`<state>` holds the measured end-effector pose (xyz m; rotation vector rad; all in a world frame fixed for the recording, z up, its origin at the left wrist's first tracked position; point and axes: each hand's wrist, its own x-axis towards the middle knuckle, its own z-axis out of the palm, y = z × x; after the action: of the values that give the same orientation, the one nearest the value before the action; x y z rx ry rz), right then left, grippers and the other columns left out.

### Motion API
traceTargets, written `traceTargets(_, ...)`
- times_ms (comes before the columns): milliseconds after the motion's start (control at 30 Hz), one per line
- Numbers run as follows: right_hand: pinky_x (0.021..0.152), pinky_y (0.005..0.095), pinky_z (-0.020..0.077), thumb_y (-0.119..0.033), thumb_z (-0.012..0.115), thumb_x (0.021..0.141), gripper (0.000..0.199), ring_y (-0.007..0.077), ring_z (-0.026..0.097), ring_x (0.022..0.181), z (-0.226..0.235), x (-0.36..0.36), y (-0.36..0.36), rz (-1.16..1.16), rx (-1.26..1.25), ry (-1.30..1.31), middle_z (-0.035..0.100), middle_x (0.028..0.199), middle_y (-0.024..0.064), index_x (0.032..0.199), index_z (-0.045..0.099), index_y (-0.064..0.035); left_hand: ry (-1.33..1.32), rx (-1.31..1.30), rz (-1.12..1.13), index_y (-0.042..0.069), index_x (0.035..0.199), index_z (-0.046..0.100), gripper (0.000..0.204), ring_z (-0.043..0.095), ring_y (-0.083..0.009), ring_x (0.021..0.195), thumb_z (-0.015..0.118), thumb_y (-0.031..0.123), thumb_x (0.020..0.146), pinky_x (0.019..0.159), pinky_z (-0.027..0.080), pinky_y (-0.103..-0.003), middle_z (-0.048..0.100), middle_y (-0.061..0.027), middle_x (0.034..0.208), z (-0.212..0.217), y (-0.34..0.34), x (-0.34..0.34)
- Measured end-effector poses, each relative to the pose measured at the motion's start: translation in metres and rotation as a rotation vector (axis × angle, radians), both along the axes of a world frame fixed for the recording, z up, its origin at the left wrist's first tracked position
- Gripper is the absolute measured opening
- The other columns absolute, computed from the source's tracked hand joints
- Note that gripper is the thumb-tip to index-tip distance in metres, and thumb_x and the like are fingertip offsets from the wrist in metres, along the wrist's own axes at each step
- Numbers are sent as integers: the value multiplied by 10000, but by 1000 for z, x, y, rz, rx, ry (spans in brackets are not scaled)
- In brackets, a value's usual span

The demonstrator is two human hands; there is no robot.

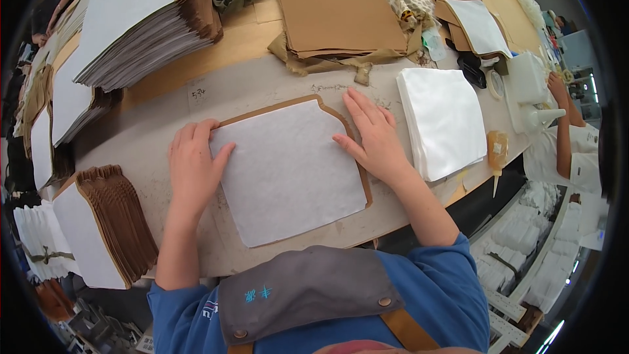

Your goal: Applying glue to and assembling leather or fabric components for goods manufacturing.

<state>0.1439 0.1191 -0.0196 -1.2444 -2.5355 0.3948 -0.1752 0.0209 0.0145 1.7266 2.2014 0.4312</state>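
A white sheet (291, 177) lies flat on a brown panel (368, 190), whose edge shows along the top and right side. At the panel's upper left edge rests my left hand (196, 157), fingers stretched forward and thumb on the sheet's margin. My right hand (375, 132) lies along the upper right edge with its fingers spread, the thumb reaching over the sheet. Neither hand grips anything. To the right of my right hand is a stack of white sheets (442, 121).
Stacks of white-topped brown panels stand at the far left (137, 19) and near left (98, 229). A pile of brown panels (337, 13) lies ahead. An amber squeeze bottle (497, 147) and a white bottle (534, 118) are at right. Another person's arm (563, 118) shows at far right.
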Motion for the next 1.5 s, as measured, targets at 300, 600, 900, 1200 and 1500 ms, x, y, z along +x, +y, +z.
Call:
traceTargets(300,1150,516,314,-364,703,942,644,299,461,1416,0,-5,7,34,15,49,458,1559,134,1490,481,-109,-113,165,-51,41,1095,621,372,620,-300,1025,814,117,787,922,479,-425,643,-102,1098,-11,5,-10)
traceTargets(600,1144,514,312,-367,747,901,649,300,447,1435,-3,-17,22,4,-104,151,460,1564,128,1455,525,-112,-776,198,38,35,1057,610,225,629,-170,1020,752,43,883,909,490,-311,673,-57,1130,-14,2,-11)
traceTargets(900,984,346,472,-214,794,881,248,249,621,1230,-17,-39,35,62,-276,535,717,1225,84,1061,707,-67,-1425,183,299,-1,1236,637,249,649,-102,1032,655,69,998,913,516,-262,696,-68,1193,-20,-22,-12)
traceTargets(1200,762,211,478,-135,746,950,150,34,597,838,8,-46,11,-266,-880,921,691,932,-35,1047,686,-37,-1418,190,340,4,1198,679,223,686,-77,837,664,126,1012,724,553,-250,744,-32,985,-35,-17,-21)
traceTargets(1500,750,214,480,-141,721,969,142,38,594,825,9,-46,12,-276,-908,886,687,914,-27,1051,677,-34,-1360,150,458,-28,1100,699,230,654,-73,805,684,183,1010,754,540,-263,727,-30,926,-26,-18,-20)
